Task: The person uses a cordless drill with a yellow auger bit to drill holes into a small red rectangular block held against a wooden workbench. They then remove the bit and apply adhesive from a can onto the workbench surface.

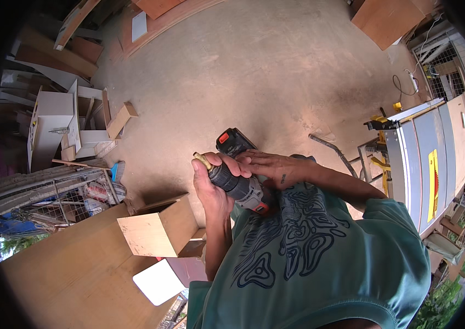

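A cordless drill [248, 193] in black and grey with red accents is held close in front of my green shirt. My left hand [211, 189] is wrapped around its black chuck end, where a brass-coloured piece [202, 159] sticks out beside the fingertips. The handle side is covered by my right hand [276, 169], its fingers lying against the drill near the left fingers. Beyond the right hand shows the black battery pack [234, 143] with a red tab. How far the right fingers close around the handle is hidden.
At right stands a table saw [421, 159] with a yellow insert and yellow fittings. An open wooden box [153, 233] and a large wooden board [73, 274] are at lower left. Cabinet parts [51, 126] pile up at far left. Concrete floor [243, 66] stretches ahead.
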A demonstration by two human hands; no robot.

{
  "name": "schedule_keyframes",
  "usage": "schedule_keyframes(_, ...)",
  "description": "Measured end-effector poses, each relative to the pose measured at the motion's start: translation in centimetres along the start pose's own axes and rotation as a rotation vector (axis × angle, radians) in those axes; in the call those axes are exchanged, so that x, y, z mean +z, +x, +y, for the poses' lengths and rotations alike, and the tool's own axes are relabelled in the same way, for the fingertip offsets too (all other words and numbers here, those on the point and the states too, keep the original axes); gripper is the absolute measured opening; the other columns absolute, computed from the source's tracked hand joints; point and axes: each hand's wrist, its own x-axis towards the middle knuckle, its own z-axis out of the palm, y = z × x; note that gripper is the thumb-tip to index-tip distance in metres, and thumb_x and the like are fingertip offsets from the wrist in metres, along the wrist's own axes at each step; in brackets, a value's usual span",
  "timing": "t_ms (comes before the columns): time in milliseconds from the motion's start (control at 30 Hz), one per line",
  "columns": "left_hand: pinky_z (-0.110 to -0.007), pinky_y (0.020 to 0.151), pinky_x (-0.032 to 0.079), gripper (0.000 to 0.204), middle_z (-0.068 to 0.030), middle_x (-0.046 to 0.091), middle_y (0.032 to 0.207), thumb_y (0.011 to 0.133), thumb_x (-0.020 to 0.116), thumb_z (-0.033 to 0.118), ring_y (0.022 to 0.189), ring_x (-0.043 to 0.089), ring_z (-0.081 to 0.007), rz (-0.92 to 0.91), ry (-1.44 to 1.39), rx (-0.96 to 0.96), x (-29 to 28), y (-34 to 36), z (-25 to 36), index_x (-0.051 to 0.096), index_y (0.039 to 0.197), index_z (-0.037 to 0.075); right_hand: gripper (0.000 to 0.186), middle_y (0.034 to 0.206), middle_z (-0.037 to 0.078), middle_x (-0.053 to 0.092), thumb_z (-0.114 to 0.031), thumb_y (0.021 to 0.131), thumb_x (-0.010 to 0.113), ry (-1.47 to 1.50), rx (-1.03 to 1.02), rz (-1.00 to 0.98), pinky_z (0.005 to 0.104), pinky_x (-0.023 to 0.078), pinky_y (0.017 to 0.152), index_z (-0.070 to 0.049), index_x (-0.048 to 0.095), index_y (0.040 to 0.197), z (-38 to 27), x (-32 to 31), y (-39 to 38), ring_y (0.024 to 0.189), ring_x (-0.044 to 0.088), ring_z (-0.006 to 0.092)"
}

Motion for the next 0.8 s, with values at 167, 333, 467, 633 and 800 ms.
schedule_keyframes(167,-0.049,0.074,0.049,0.048,-0.0108,0.054,0.07,0.106,0.022,0.052,0.064,0.058,-0.0291,-0.036,0.057,-0.13,-0.7,8.2,2.2,0.046,0.098,0.012,0.071,0.141,0.013,0.048,0.001,0.071,0.071,0.039,-0.023,0.185,0.0449,0.045,0.106,-0.011,0.046,0.137,5.2,-0.9,6.4,0.131,0.047,0.0357)
schedule_keyframes(333,-0.046,0.064,0.049,0.049,-0.0104,0.053,0.071,0.106,0.021,0.053,0.057,0.055,-0.0268,-0.117,-0.134,-0.147,-2.2,16.3,2.4,0.049,0.099,0.013,0.068,0.126,0.013,0.06,0.001,0.08,0.068,0.319,0.066,0.261,0.0412,0.047,0.103,-0.011,0.045,0.143,6.6,-8.9,8.0,0.125,0.054,0.0287)
schedule_keyframes(467,-0.046,0.062,0.046,0.05,-0.0091,0.052,0.07,0.106,0.02,0.053,0.054,0.054,-0.0256,-0.154,-0.119,-0.265,-0.4,23.6,0.7,0.05,0.098,0.015,0.064,0.13,0.011,0.058,0.0,0.083,0.069,0.785,0.161,0.029,0.0373,0.045,0.102,-0.01,0.049,0.144,11.9,-17.1,9.2,0.12,0.056,0.025)
schedule_keyframes(633,-0.047,0.06,0.046,0.051,-0.009,0.053,0.068,0.105,0.022,0.055,0.052,0.053,-0.026,-0.147,-0.055,-0.275,5.4,33.2,-1.2,0.052,0.096,0.014,0.054,0.126,0.011,0.063,-0.001,0.089,0.063,0.87,0.146,0.034,0.0325,0.044,0.097,-0.008,0.052,0.142,15.8,-26.6,10.2,0.108,0.06,0.0167)
schedule_keyframes(800,-0.044,0.056,0.047,0.053,-0.0052,0.05,0.065,0.105,0.02,0.056,0.048,0.05,-0.023,-0.148,0.031,-0.292,13.5,41.6,-1.1,0.054,0.094,0.017,0.058,0.122,0.009,0.062,0.0,0.09,0.063,0.878,0.209,-0.014,0.033,0.046,0.092,-0.013,0.048,0.145,17.1,-38.8,10.8,0.106,0.057,0.0177)
